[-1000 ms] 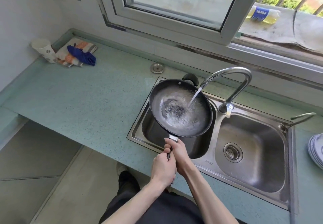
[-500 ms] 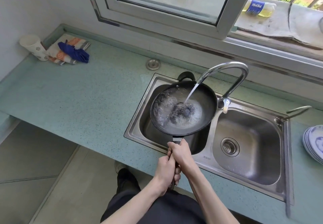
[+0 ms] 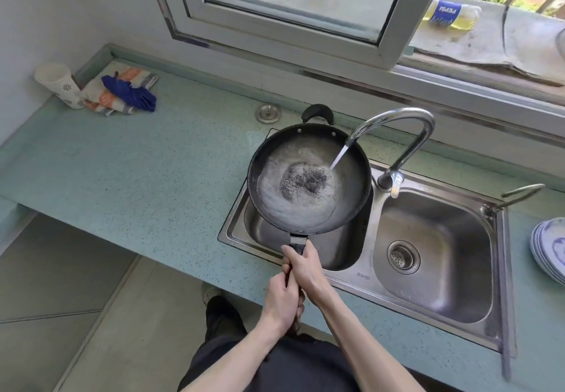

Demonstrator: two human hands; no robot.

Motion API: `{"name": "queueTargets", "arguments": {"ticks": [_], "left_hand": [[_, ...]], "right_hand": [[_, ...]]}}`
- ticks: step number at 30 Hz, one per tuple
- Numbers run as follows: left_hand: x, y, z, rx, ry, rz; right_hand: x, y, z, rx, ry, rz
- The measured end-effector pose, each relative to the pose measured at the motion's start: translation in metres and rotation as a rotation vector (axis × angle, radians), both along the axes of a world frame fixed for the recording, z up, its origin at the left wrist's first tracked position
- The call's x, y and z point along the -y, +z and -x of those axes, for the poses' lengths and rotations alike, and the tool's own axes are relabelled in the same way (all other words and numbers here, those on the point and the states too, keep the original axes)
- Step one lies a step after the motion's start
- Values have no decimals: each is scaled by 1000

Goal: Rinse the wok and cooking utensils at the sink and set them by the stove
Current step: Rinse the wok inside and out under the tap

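Both hands hold the long handle of the wok. The right hand has its grip closed around the handle near the pan, and the left hand is wrapped around the end of the same handle just behind it, at 7 o'clock from the right one; the two hands touch each other.

The wok is held above the left basin of the steel double sink, its rim passing over the sink edge at 12 o'clock. Inside the wok there is foamy water with a dark patch in the middle. A thin stream of water falls from the curved faucet into the right part of the wok. The small loop handle of the wok points to 12 o'clock.

The right basin shows a round drain strainer. On the blue-green counter, at 10 o'clock from the wok and well apart, lie a white paper cup, a folded cloth and a blue rag on it. A metal sink plug lies near the wok at 11 o'clock. At 3 o'clock, at the picture border, stands a pile of plates. On the window ledge lies a bottle.
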State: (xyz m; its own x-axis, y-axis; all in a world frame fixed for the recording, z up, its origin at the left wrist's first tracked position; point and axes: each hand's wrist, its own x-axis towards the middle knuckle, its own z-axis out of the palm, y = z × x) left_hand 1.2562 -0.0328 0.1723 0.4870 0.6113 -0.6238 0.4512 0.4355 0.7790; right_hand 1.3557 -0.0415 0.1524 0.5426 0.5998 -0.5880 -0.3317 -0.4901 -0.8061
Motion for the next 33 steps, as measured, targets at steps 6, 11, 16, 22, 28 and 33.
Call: {"name": "queueTargets", "arguments": {"ticks": [6,11,16,22,28,33], "left_hand": [[-6,3,3,-29,-13,-122],[-14,-1,9,-50,-48,-217],[-18,-9,18,-120,-50,-308],[-25,2,27,-244,-139,-539],[-27,7,27,-327,-245,-591],[-28,7,31,-360,-251,-648]], "right_hand": [[-4,11,-1,-22,48,-103],[-10,10,0,-110,38,-110],[-22,6,7,-192,9,-90],[-34,1,10,-306,-16,-35],[-41,-6,12,-417,-118,-4],[-45,-8,21,-513,-185,-57]]}}
